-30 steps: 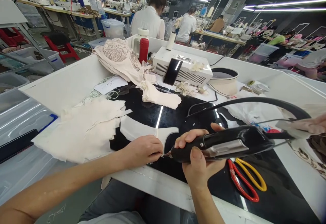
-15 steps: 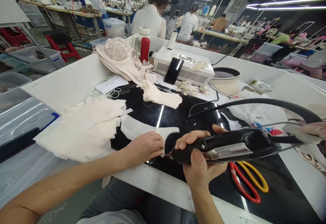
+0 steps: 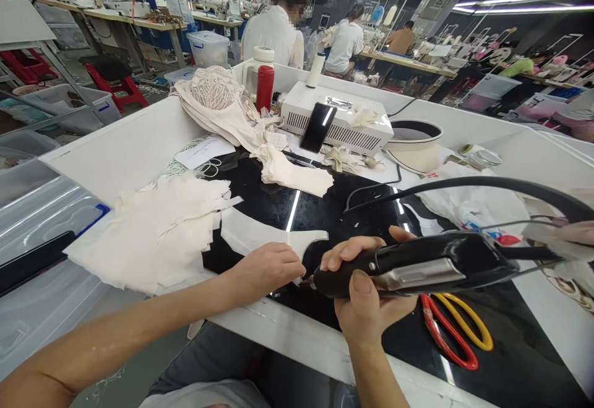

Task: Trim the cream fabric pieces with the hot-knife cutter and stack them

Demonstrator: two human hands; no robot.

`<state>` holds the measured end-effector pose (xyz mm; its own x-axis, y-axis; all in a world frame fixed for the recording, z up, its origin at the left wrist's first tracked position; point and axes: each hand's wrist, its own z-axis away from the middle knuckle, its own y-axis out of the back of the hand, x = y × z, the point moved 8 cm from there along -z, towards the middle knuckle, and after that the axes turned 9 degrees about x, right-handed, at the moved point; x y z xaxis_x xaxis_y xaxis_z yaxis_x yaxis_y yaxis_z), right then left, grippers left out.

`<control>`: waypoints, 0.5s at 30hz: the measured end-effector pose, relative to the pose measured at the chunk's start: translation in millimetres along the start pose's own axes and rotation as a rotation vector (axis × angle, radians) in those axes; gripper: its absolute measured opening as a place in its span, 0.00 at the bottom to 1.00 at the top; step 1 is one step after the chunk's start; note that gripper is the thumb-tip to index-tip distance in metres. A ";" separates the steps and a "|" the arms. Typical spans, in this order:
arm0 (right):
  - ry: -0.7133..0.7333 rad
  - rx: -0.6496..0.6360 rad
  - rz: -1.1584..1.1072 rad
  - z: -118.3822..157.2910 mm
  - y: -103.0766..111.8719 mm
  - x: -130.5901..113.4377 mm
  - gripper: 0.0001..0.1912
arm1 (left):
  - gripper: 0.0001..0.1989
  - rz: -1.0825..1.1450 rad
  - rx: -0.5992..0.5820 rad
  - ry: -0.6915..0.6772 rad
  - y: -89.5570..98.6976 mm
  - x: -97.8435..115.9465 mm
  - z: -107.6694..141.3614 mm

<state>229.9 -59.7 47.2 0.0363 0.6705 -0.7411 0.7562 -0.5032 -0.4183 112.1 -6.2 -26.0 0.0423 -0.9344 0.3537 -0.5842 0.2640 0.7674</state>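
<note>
Black hand tool (image 3: pixel 464 256) is gripped in the R hand (image 3: pixel 364 309), fingers wrapped round it w/ thumb pressed on the near side; its thin tip is pointed L, just beside the fingertips of the L hand (image 3: pixel 271 269). L fingers are bent & bunched at the near end of a white cloth piece (image 3: pixel 250 234); whether it's pinched or only pressed can't be told, as the fingertips are partly hidden. Cloth is laid on the black mat (image 3: pixel 325 216), btwn a big cloth pile (image 3: pixel 158 228) & the tool. Red/yellow-handled scissors (image 3: pixel 469 363) are left near the R hand. Farther back, a phone (image 3: pixel 318 128) is propped against a white box (image 3: pixel 362 138), w/ a red bottle (image 3: pixel 265 87) stood nearby.
</note>
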 end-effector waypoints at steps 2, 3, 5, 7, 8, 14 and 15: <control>-0.007 0.003 0.011 0.2 0.3 0.4 0.28 | 0.08 0.001 -0.002 -0.041 1.4 1.5 2.0; -0.011 0.003 0.015 0.3 0.5 0.6 0.28 | 0.09 0.007 -0.001 -0.059 2.7 2.1 3.1; -0.013 0.002 0.020 0.4 0.5 0.6 0.28 | 0.08 0.018 0.004 -0.084 6.0 2.3 5.2; -0.007 -0.002 0.020 0.3 0.1 0.0 0.28 | 0.08 0.018 0.018 -0.110 9.6 2.4 7.0; -0.002 -0.003 0.017 0.2 -0.1 -0.5 0.28 | 0.08 0.014 0.026 -0.123 11.1 2.5 7.7; -0.006 -0.005 0.001 -0.1 -0.3 -1.2 0.27 | 0.08 -0.033 0.039 -0.184 13.2 4.7 8.7; -0.009 -0.006 -0.002 0.0 -0.3 -1.1 0.27 | 0.09 -0.037 0.041 -0.187 13.5 5.1 8.4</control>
<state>229.6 -60.3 48.1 0.0289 0.6664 -0.7450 0.7599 -0.4988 -0.4168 97.6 -9.4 -18.4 -0.0843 -0.9725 0.2171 -0.6176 0.2220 0.7545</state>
